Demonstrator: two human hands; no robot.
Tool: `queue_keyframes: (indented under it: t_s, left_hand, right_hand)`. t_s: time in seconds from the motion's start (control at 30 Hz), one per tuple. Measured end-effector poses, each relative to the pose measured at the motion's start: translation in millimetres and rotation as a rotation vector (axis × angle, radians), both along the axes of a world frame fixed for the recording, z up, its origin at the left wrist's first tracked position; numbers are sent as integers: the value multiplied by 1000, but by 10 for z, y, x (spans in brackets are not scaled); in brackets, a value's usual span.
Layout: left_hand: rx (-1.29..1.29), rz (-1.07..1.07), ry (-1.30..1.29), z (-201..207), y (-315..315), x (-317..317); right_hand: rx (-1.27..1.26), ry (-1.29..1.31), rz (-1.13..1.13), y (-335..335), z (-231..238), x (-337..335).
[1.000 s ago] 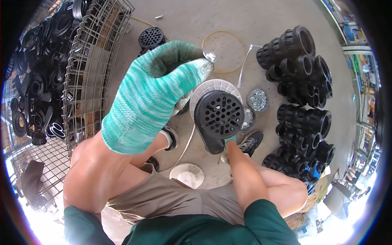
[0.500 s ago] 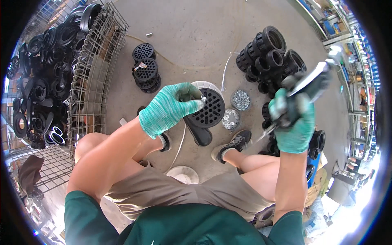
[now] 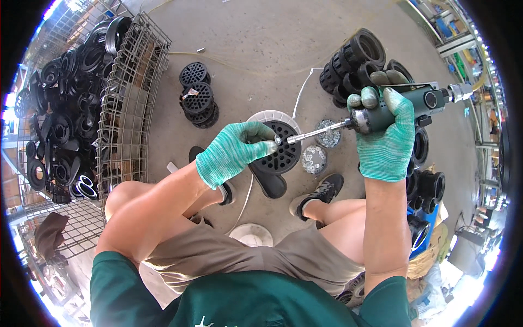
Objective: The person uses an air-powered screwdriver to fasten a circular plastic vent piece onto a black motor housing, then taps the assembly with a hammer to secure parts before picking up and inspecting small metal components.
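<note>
A: Surroundings, to your left?
B: One wire cage, heaped with black parts. Between it and your left hand, farther out on the floor: one stack of round black grates.

A: To your right?
B: One pile of black ribbed couplings, running behind your right hand. Nearer the middle, two tubs: one of silvery bits, one of pale rings.

A: In the way?
B: One pale cord, beyond the tubs. Your tool's thin shaft crosses the silvery bits in view, hiding some. One white dish, on the floor between your legs.

A: Held by you?
B: Left: thumb and forefinger pinched on one small metal piece. Right: fingers wrapped round one dark green power tool, shaft pointing left.

A: Position?
B: The metal piece sits at your left fingertips, just beside the shaft's tip; whether they touch, cannot tell. Below both: one perforated black disc, its rounded lobe toward you, over a pale round stand.
</note>
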State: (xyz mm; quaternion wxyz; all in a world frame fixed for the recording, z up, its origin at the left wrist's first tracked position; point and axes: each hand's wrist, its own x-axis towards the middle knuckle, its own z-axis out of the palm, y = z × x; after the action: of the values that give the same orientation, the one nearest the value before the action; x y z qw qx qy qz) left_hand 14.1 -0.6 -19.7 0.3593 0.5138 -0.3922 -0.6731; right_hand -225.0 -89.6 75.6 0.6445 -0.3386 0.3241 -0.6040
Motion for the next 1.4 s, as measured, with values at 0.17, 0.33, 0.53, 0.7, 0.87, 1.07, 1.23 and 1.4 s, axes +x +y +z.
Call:
queue_keyframes:
  t_s: [0.17,0.33,0.53,0.7,0.87,1.07,1.23,1.4]
  left_hand:
    - [-13,-15,-35,19,-47,-11]
    - [-1,14,-22,-5,-42,7]
    - [-111,34,-163,-26,-68,1]
    - [-372,-37,-767,-321,-249,48]
    - [-358,-113,-886,-488,-430,-87]
    - [-357,-202,-1025,-509,-479,-139]
    - [-326,-242,-1092,-553,-487,-175]
    - [-281,-290,-1095,-556,-507,-196]
  right_hand:
    - [77,-58,-12,-61,-142,58]
    - [114,-99,-15,-87,-207,113]
    - [139,-97,-22,-109,-226,187]
    - [139,38,168,-45,-296,364]
    - [6,187,241,-24,-552,379]
    - [-38,283,172,-13,-738,395]
    - [23,208,180,-24,-846,345]
    - [15,188,177,-60,-946,323]
